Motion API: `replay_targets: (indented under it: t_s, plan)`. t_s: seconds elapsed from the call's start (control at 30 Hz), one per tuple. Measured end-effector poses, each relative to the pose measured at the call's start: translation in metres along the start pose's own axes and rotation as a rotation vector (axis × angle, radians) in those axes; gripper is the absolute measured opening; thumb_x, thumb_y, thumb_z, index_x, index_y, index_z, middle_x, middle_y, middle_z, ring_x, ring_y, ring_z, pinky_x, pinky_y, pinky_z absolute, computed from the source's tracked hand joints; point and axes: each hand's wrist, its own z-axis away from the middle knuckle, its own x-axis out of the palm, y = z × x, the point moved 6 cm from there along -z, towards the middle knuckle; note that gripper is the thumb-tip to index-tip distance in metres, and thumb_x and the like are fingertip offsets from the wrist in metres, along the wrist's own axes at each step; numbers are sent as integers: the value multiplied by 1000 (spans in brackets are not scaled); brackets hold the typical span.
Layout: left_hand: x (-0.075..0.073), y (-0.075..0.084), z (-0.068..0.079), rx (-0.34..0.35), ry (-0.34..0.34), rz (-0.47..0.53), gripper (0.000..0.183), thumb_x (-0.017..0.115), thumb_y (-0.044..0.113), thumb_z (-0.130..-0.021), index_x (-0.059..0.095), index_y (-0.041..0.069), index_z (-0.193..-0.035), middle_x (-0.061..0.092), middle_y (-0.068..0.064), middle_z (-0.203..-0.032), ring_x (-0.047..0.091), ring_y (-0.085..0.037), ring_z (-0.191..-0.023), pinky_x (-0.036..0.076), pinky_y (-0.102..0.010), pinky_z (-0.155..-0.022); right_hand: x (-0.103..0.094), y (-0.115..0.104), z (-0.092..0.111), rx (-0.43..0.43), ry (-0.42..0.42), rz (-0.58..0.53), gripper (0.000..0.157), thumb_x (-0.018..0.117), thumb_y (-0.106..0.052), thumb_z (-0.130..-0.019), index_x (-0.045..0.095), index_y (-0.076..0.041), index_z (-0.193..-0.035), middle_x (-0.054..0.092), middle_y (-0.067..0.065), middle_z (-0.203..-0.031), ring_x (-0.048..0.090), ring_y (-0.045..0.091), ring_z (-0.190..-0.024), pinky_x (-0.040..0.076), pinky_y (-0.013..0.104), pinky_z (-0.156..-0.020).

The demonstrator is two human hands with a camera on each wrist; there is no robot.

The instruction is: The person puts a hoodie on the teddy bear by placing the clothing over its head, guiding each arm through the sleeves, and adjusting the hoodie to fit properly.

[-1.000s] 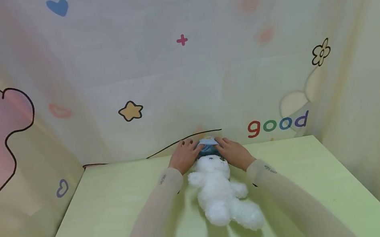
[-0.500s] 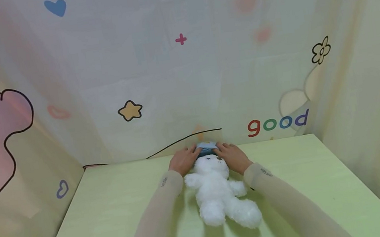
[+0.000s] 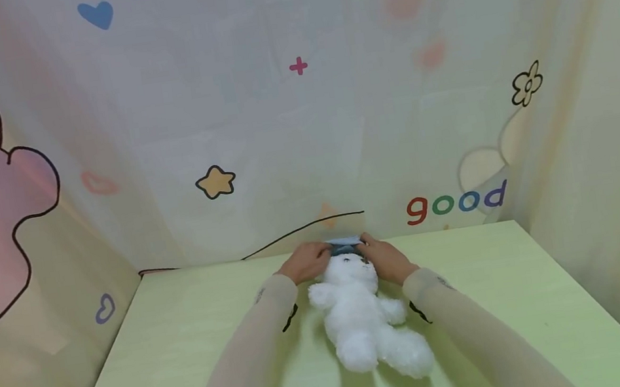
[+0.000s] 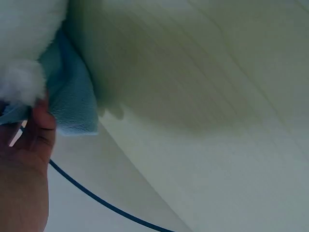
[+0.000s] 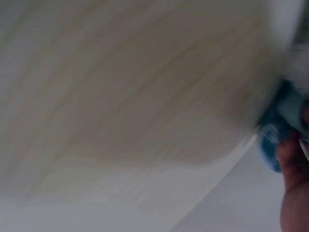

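A white plush toy (image 3: 356, 312) lies on its back on the pale table, its head towards the far wall. A soft blue cloth piece (image 3: 344, 243) sits at the top of its head; whether it is a hat or a small garment I cannot tell. My left hand (image 3: 304, 262) pinches the cloth's left edge, and the left wrist view shows the thumb and fingers holding the blue fabric (image 4: 75, 101) beside the white fur. On the other side, my right hand (image 3: 389, 262) pinches the right edge. In the blurred right wrist view, the fingers meet the blue cloth (image 5: 280, 116).
The pale table (image 3: 202, 354) ends at a back wall of printed curtain (image 3: 249, 96). Printed curtains also hang at the left and right sides. A thin dark line (image 4: 96, 195) curves below the table edge in the left wrist view.
Both hands have drawn slightly nearer and lower, with fingers now curled more tightly on the cloth. The cloth's upper edge sits lower and flatter. The plush toy stays almost in place.
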Motion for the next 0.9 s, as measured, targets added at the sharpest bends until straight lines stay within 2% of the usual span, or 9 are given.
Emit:
replay_targets:
  t_s: [0.07, 0.17, 0.3, 0.4, 0.47, 0.53, 0.67, 0.73, 0.9]
  plan:
    - [0, 2, 3, -52, -51, 70, 47, 32, 40, -97, 46, 20, -138, 49, -3, -140, 46, -23, -129, 38, -42, -105, -4, 3, 0, 41, -1, -115, 18, 55, -6, -91, 61, -10, -108, 50, 11, -113, 55, 16, -72, 45, 28, -62]
    - [-1, 5, 9, -105, -119, 96, 63, 40, 58, -91, 36, 22, -144, 39, -2, -148, 35, -23, -138, 31, -44, -110, -11, 7, 2, 77, 40, -228, 15, 56, -9, -91, 66, -11, -102, 53, 10, -110, 57, 19, -82, 47, 33, -70]
    - [0, 7, 17, -132, -198, 103, 91, 54, 71, -76, 26, 22, -148, 31, -1, -152, 29, -22, -141, 29, -43, -112, -15, 8, 8, 73, 88, -245, 18, 57, -9, -90, 65, -14, -107, 55, 8, -108, 60, 22, -91, 50, 36, -78]
    - [-1, 9, 22, -120, -219, 111, 97, 60, 70, -72, 24, 22, -148, 30, -2, -152, 29, -21, -141, 29, -43, -112, -14, 7, 14, 79, 102, -256, 31, 58, -7, -88, 54, -13, -119, 55, 7, -112, 61, 21, -91, 51, 36, -80]
    - [-2, 10, 25, -103, -214, 102, 96, 60, 69, -73, 24, 21, -148, 30, -2, -152, 29, -22, -141, 29, -43, -112, -13, 6, 17, 97, 104, -290, 41, 57, -4, -87, 47, -12, -125, 55, 8, -111, 60, 21, -85, 51, 35, -77]
    - [-3, 11, 26, -89, -201, 94, 93, 61, 67, -74, 27, 21, -147, 32, -2, -151, 30, -22, -140, 29, -43, -112, -12, 7, 20, 116, 104, -311, 43, 56, -3, -86, 45, -10, -126, 56, 7, -108, 58, 19, -81, 50, 34, -75]
    - [-3, 10, 29, -65, -172, 63, 85, 61, 66, -75, 35, 23, -144, 38, 1, -148, 32, -21, -138, 30, -43, -111, -12, 6, 24, 136, 93, -348, 27, 58, -4, -86, 59, -9, -112, 62, 5, -100, 60, 21, -86, 50, 38, -79]
    - [-4, 10, 29, -46, -152, 6, 81, 60, 66, -76, 39, 24, -142, 41, 2, -146, 33, -23, -136, 30, -44, -110, -10, 5, 25, 137, 77, -365, 20, 58, -5, -86, 64, -10, -104, 65, 4, -99, 62, 21, -91, 50, 39, -82]
    - [-9, 13, 32, -9, -81, -208, 75, 57, 66, -78, 44, 24, -138, 36, -1, -149, 25, -28, -136, 24, -55, -109, -7, 1, 25, 136, 51, -442, 19, 58, -3, -85, 65, -12, -101, 67, 1, -94, 58, 14, -81, 49, 33, -75]
